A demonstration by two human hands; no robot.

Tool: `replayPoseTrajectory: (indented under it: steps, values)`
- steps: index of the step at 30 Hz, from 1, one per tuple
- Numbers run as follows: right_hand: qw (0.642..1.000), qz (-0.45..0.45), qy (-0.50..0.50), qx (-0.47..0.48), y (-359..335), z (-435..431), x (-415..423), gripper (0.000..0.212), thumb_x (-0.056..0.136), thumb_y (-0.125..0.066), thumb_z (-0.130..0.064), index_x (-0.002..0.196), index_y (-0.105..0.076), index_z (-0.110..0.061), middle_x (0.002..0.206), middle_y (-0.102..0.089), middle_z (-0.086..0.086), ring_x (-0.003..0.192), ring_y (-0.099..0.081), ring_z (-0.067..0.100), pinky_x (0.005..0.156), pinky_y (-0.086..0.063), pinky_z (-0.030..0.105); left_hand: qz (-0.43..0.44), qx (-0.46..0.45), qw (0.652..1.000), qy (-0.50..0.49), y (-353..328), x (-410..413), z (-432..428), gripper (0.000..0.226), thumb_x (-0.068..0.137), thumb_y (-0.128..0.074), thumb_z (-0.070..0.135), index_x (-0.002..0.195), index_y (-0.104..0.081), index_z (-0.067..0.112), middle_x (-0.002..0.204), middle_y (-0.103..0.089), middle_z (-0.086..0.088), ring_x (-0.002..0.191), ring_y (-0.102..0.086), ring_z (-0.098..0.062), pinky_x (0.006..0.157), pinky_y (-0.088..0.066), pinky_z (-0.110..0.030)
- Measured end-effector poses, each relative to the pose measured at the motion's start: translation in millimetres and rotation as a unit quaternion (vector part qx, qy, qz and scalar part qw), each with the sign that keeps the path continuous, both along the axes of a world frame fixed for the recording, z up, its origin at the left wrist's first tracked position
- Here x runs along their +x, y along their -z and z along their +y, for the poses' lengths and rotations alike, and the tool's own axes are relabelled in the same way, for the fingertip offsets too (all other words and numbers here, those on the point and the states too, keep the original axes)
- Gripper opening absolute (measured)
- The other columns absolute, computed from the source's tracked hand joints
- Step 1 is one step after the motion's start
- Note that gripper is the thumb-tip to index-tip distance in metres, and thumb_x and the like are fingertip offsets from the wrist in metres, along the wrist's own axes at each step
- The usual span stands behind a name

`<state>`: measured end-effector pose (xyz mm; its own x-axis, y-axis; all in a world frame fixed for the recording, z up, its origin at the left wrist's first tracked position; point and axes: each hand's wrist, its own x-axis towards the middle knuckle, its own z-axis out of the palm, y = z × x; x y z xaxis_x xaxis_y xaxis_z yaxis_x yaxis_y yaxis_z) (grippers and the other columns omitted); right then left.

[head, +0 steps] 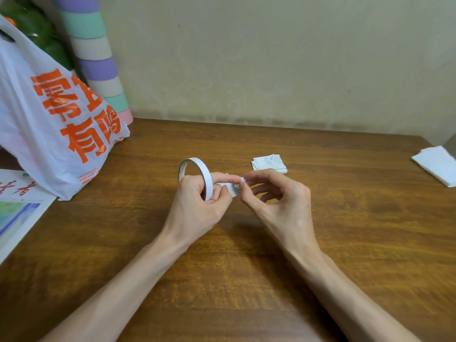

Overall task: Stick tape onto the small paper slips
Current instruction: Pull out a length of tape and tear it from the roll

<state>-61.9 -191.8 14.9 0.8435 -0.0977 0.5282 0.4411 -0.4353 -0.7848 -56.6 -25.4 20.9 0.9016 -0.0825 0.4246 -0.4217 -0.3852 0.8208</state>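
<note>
The tape roll (206,177), a thin white ring, is being held just above the middle of the wooden table (345,230), and its free end (242,179) is being drawn off toward the right. The step in hand is judged to be the peeling of a short length of tape, with the sticking itself not yet done. The next move is judged to call for the drawn length to be laid flat on a slip and pressed down, then parted from the roll. No cutter is being shown, so tearing by hand is likely to be needed.

Both bare forearms are being reached in from the near edge and are converging over the table's centre. The roll is being gripped by the left hand (197,206), with the fingers curled through and round the ring and the forefinger (224,177) stretched along toward the other hand. The tape's end is being pinched by the right hand (276,201) between thumb and forefinger tip, while the remaining fingers are being kept loosely curled and are holding nothing.

Just under the meeting fingertips a small paper slip (232,190) is being partly hidden; whether it is being held or is lying on the table cannot be told. Just beyond the right hand, a stack of slips (270,162) with small print is lying on the table. Farther off, folded white sheets (436,166) are lying at the right edge, and a white plastic bag (56,124) with orange characters is being propped at the far left.
</note>
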Motion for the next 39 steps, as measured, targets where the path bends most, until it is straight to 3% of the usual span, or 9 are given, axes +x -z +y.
replayPoseTrajectory:
  steps: [6,13,17,22,25,27,31,35,39]
  values:
    - [1.0,0.0,0.003,0.01,-0.7,0.2,-1.4,0.009,0.086,-0.08,-0.01,0.09,-0.078,-0.018,0.079,-0.075,-0.011,0.068,-0.07,0.011,0.063,-0.053,0.018,0.01,-0.005,1.0,-0.011,1.2,1.3,1.6,0.029,0.096,-0.063,-0.001,0.104,-0.082,0.019,0.044,-0.047,0.022,0.042,-0.041,-0.007,0.059,-0.056,-0.056]
    - [1.0,-0.011,0.008,-0.006,0.8,-1.7,0.6,0.011,0.084,-0.084,-0.009,0.086,-0.075,-0.017,0.079,-0.074,-0.011,0.067,-0.069,0.01,0.064,-0.051,0.016,0.011,-0.019,1.0,0.006,3.8,2.5,1.8,0.033,0.095,-0.063,0.0,0.104,-0.082,0.026,0.043,-0.038,0.017,0.043,-0.033,-0.005,0.049,-0.042,-0.039]
    - [0.999,-0.024,0.015,-0.029,2.8,-3.2,2.0,0.008,0.086,-0.084,-0.016,0.089,-0.077,-0.018,0.082,-0.076,-0.013,0.069,-0.071,0.009,0.065,-0.052,0.016,0.014,-0.02,1.0,0.012,3.9,3.0,2.1,0.033,0.096,-0.064,0.002,0.105,-0.082,0.029,0.045,-0.036,0.015,0.045,-0.033,-0.009,0.06,-0.053,-0.056]
    - [0.996,-0.049,0.02,-0.071,3.3,-4.5,1.8,0.008,0.086,-0.084,-0.014,0.091,-0.078,-0.017,0.082,-0.075,-0.015,0.067,-0.069,0.008,0.063,-0.05,0.013,0.012,-0.016,1.0,0.013,2.1,2.6,2.3,0.031,0.095,-0.065,-0.002,0.105,-0.082,0.021,0.044,-0.041,0.018,0.044,-0.041,-0.004,0.058,-0.05,-0.027]
    - [0.996,-0.05,0.012,-0.077,3.9,-5.1,1.9,0.009,0.085,-0.082,-0.012,0.092,-0.08,-0.017,0.082,-0.075,-0.015,0.067,-0.068,0.007,0.062,-0.052,0.015,0.014,-0.02,1.0,0.01,0.4,1.6,2.6,0.03,0.094,-0.064,-0.007,0.103,-0.082,0.015,0.047,-0.038,-0.009,0.045,-0.047,-0.001,0.072,-0.045,-0.004]
    - [0.995,-0.051,0.009,-0.081,4.5,-5.7,2.1,0.009,0.086,-0.081,-0.011,0.092,-0.08,-0.018,0.081,-0.075,-0.017,0.066,-0.067,0.007,0.063,-0.052,0.016,0.015,-0.017,1.0,0.011,-0.2,0.4,3.1,0.029,0.094,-0.064,-0.006,0.103,-0.082,0.015,0.045,-0.045,-0.003,0.053,-0.056,0.003,0.074,-0.048,-0.006]
    - [0.994,-0.06,0.017,-0.089,4.7,-7.1,2.6,0.012,0.085,-0.08,-0.007,0.091,-0.08,-0.018,0.079,-0.072,-0.019,0.065,-0.066,0.005,0.064,-0.049,0.011,0.022,-0.014,0.999,0.021,-3.0,-1.2,4.1,0.026,0.097,-0.063,-0.003,0.105,-0.082,0.013,0.046,-0.05,0.025,0.051,-0.056,0.003,0.074,-0.062,-0.044]
    - [0.994,-0.064,0.007,-0.083,4.5,-7.0,2.2,0.007,0.087,-0.082,-0.013,0.092,-0.079,-0.016,0.085,-0.076,-0.014,0.067,-0.068,0.009,0.062,-0.055,0.022,0.016,-0.014,1.0,0.017,-3.0,-0.1,2.7,0.027,0.096,-0.063,-0.005,0.105,-0.081,0.012,0.044,-0.049,0.028,0.042,-0.048,0.001,0.054,-0.041,-0.012]
    - [0.994,-0.062,0.008,-0.088,5.0,-7.8,2.3,0.007,0.087,-0.082,-0.012,0.091,-0.079,-0.017,0.085,-0.075,-0.016,0.066,-0.067,0.007,0.062,-0.055,0.023,0.018,-0.011,1.0,0.013,0.7,1.5,2.6,0.026,0.095,-0.064,-0.005,0.104,-0.082,0.012,0.043,-0.042,0.02,0.044,-0.049,0.001,0.064,-0.047,-0.011]
